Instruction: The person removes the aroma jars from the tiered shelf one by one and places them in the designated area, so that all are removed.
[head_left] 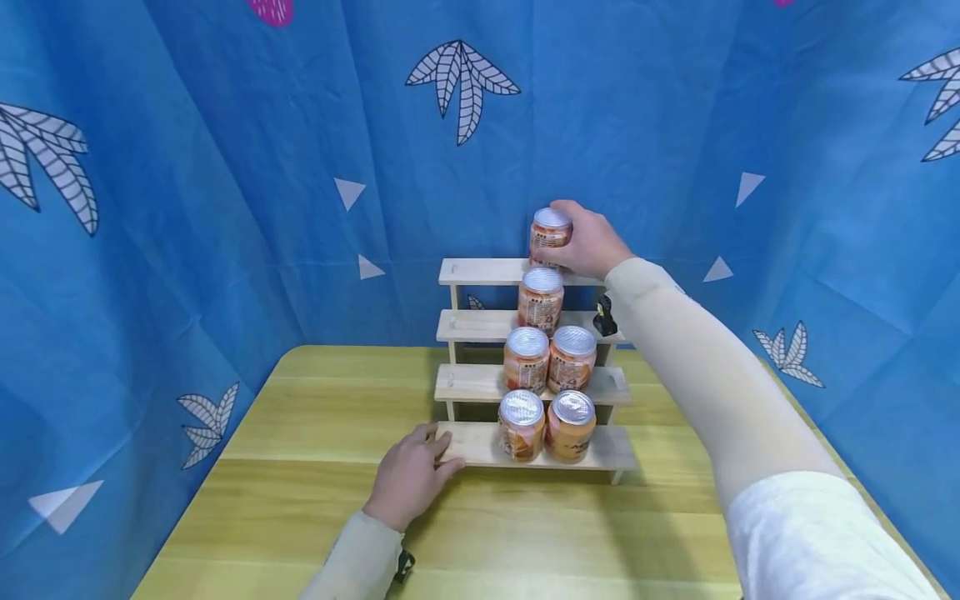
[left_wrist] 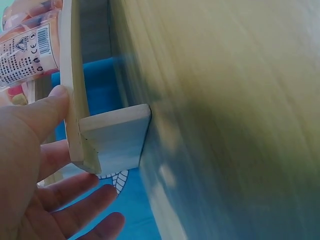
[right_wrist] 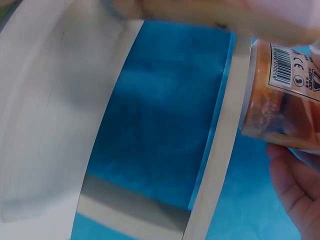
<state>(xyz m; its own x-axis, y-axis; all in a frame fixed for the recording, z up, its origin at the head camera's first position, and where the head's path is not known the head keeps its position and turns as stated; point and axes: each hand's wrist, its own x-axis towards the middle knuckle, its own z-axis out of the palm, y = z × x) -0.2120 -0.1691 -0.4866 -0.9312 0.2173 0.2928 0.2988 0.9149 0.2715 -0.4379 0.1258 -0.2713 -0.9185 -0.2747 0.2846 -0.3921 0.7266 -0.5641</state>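
Observation:
My right hand (head_left: 588, 242) grips an orange-labelled can (head_left: 551, 229) with a silver lid, upright at the top step of a wooden tiered rack (head_left: 480, 271). In the right wrist view, the can's (right_wrist: 285, 100) base is right at the shelf edge and its label has a barcode. At the left end of the lowest step, my left hand (head_left: 408, 475) holds the corner. The left wrist view shows the thumb and index finger on the board (left_wrist: 75, 100), the other fingers spread loosely past its end.
Similar cans stand on the lower steps: one can (head_left: 542, 298) on the second, a pair (head_left: 527, 360) on the third, another pair (head_left: 521, 427) on the lowest. The rack stands on a wood-grain table (head_left: 300, 500). A blue patterned curtain (head_left: 465, 183) hangs close behind and at both sides.

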